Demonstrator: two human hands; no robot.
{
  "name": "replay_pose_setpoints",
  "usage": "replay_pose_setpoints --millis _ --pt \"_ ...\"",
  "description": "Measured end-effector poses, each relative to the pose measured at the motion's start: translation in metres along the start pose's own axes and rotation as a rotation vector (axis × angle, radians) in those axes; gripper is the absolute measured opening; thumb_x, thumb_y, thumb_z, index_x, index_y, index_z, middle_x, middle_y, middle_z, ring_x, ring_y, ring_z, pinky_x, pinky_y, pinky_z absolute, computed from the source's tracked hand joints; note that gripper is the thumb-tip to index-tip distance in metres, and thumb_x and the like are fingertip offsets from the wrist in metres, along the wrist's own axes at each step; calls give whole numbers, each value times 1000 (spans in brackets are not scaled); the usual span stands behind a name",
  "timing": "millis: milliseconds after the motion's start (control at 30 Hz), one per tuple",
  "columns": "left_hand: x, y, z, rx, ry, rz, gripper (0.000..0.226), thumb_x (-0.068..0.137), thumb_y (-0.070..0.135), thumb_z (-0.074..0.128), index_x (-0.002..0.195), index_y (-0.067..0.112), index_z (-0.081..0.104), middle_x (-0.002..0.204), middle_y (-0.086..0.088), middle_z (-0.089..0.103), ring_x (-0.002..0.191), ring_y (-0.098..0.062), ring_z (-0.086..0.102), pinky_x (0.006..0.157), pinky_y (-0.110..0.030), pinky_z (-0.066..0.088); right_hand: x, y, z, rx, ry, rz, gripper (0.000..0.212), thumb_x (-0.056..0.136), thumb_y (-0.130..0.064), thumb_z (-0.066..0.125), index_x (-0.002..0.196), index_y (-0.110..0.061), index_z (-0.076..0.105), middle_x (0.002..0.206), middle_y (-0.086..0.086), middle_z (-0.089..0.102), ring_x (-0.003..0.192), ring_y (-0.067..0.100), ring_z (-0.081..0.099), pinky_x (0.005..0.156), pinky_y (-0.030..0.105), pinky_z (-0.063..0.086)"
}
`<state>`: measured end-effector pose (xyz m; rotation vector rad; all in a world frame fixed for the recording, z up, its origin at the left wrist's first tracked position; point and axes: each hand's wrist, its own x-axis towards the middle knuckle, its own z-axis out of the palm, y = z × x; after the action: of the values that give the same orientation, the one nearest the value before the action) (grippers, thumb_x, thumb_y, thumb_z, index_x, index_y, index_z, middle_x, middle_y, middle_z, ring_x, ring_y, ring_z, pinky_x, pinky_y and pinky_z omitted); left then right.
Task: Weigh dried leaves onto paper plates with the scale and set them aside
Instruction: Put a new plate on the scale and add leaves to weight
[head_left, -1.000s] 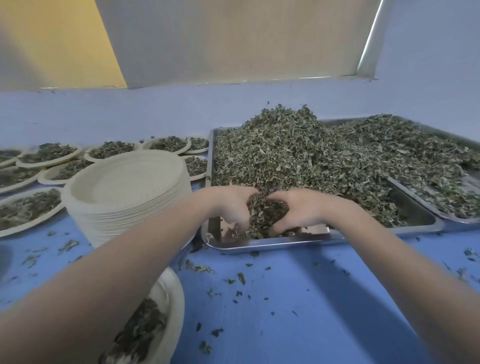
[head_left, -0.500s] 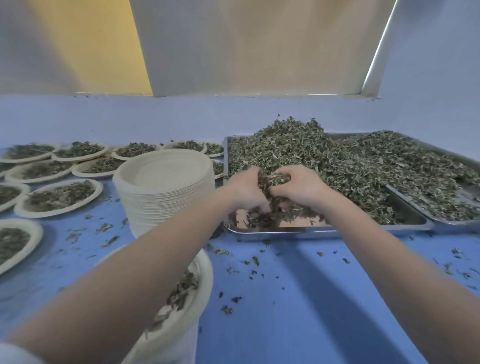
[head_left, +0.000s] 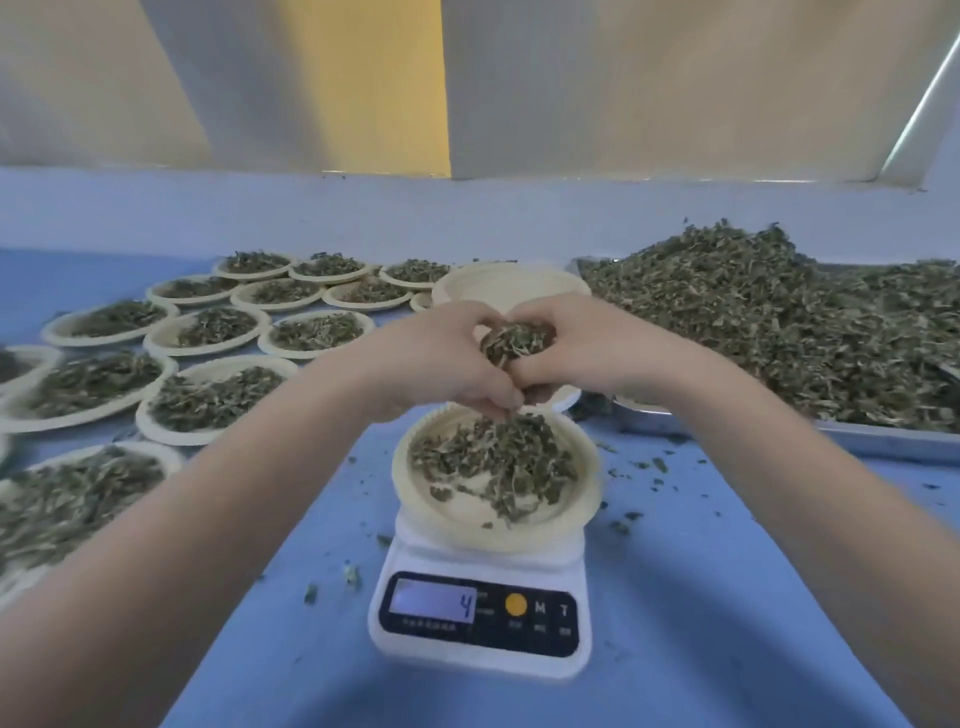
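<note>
Both hands (head_left: 511, 358) cup leaves (head_left: 514, 340) over scale (head_left: 480, 613) — filled plates (head_left: 208, 330) left, tray (head_left: 883, 447) right.

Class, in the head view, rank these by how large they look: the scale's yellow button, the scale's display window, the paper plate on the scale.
1. paper plate
2. display window
3. yellow button

Two bare forearms come in from about seven and five o'clock, with no sleeves, watch or bracelet on them. The left hand (head_left: 441, 358) and the right hand (head_left: 576, 345) wear no gloves and no rings.
</note>
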<state>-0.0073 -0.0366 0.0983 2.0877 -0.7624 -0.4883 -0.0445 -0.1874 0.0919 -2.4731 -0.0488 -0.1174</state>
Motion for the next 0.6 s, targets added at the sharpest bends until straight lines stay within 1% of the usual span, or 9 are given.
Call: replay_pose_setpoints --millis 33,100,167,233,267,333,400,467,600 --pt "-8 -6 -5 43 12 -19 72 79 5 71 141 19 36 99 -2 61 64 1 67 56 -10 50 -1 -1 5 -139 -44 -14 50 78 -28 72 124 -25 55 96 -4 68 67 3 64 60 15 49" --pt "-20 -15 -13 117 37 -36 77 80 17 72 143 32 32 125 3 51 78 -9 70 67 -14 52 -5 2 11 -436 -176 -19 73 71 -54 72 135 -34 43 121 -10 57 89 4 55 76 21 43" --pt "-28 -24 -18 196 68 -24 74 80 24 72 142 36 34 138 6 42 92 -16 67 83 -28 52 -10 7 15 -518 -255 22 95 64 -68 69 144 -37 29 143 -14 40 119 10 46 95 27 38" --pt "-29 -33 -18 211 90 3 66 82 25 70 139 36 39 140 7 43 103 -14 61 91 -31 46 -14 12 17 -517 -237 32 106 60 -71 68 148 -35 20 152 -14 27 135 10 32 106 30 31" --pt "-29 -36 -16 196 104 23 60 83 24 68 137 36 43 139 8 45 107 -12 59 92 -30 44 -16 15 17 -506 -219 29 109 59 -71 68 149 -35 18 154 -14 24 135 9 31 107 29 30" --pt "-27 -42 -9 167 149 66 48 86 21 64 130 36 50 134 9 49 110 -11 57 90 -27 43 -20 17 17 -422 -192 21 110 58 -71 68 149 -38 17 154 -16 22 120 1 34 97 23 30" --pt "-23 -47 -2 150 200 107 39 89 17 59 122 37 54 127 11 53 102 -7 59 73 -16 46 -24 19 16 -342 -161 14 110 56 -73 66 148 -40 17 153 -17 24 114 -2 33 92 20 28" --pt "-21 -49 4 129 232 136 36 90 14 56 117 38 56 122 12 55 94 -3 61 60 -11 44 -26 21 16 -321 -120 -4 109 55 -74 64 148 -39 18 153 -16 25 125 0 33 94 20 26" --pt "-19 -55 12 84 284 193 35 89 9 53 112 35 60 116 11 59 97 -1 58 77 -17 45 -28 23 19 -311 -77 -44 104 56 -77 57 147 -39 23 151 -17 28 132 2 30 96 19 25"
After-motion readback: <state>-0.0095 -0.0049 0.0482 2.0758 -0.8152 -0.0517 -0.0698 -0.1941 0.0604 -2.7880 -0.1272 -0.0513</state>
